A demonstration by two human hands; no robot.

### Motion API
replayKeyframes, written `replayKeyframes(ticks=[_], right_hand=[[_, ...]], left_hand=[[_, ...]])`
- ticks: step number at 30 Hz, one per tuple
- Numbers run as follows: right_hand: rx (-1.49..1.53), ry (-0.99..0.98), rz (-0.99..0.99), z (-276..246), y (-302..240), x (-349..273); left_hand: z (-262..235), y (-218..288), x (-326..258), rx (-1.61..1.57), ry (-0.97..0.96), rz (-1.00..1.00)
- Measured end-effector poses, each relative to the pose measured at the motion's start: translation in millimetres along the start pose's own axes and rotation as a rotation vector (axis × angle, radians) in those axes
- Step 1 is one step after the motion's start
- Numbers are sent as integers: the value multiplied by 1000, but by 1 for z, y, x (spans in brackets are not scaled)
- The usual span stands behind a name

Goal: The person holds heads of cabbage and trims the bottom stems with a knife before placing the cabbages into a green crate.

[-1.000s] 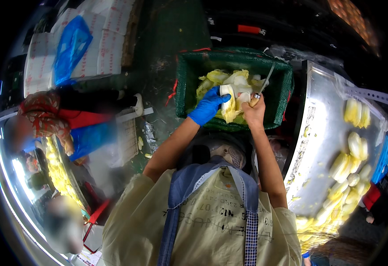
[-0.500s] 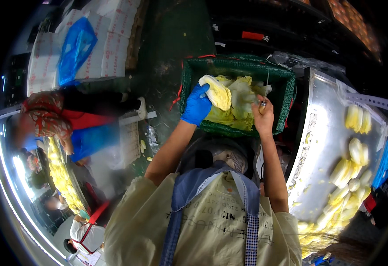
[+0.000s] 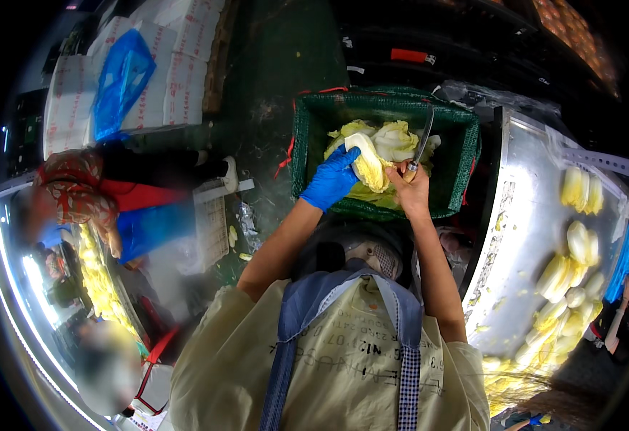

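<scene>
My left hand (image 3: pixel 332 177), in a blue glove, grips a pale yellow napa cabbage (image 3: pixel 367 164) tilted over a green woven bin (image 3: pixel 308 129). Bare, my right hand (image 3: pixel 410 188) is closed round the wooden handle of a knife (image 3: pixel 423 140), its curved blade pointing up and away from me. The fingers of that hand are close against the cabbage's lower right side; whether they touch it I cannot tell. Loose green-yellow cabbage leaves (image 3: pixel 395 141) lie in the bin below and behind the cabbage.
On the right, a metal table (image 3: pixel 512 237) carries several trimmed cabbages (image 3: pixel 558 276). White boxes (image 3: pixel 149 86) with a blue plastic bag (image 3: pixel 122 82) are stacked at the far left. A co-worker in a patterned top (image 3: pixel 77 187) bends over another cabbage-laden table at left.
My left hand has shifted the cabbage rightward and slightly nearer. My right hand has moved left toward it, and the knife blade has tilted into clearer view.
</scene>
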State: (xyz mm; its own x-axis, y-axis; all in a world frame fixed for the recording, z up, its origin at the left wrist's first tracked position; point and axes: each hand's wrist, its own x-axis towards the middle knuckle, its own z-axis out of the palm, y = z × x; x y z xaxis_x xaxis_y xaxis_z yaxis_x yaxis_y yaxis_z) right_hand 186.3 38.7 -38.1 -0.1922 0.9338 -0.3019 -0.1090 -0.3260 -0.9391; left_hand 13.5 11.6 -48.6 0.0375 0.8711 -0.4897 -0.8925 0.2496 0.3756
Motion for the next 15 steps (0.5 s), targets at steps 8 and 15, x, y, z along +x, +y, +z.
replayKeyframes(ticks=[8, 15], right_hand=[[268, -179, 221, -2, -14, -11], [109, -123, 246, 2, -8, -9]], left_hand=[[16, 6, -9, -72, 75, -127], [27, 17, -21, -217, 15, -188]])
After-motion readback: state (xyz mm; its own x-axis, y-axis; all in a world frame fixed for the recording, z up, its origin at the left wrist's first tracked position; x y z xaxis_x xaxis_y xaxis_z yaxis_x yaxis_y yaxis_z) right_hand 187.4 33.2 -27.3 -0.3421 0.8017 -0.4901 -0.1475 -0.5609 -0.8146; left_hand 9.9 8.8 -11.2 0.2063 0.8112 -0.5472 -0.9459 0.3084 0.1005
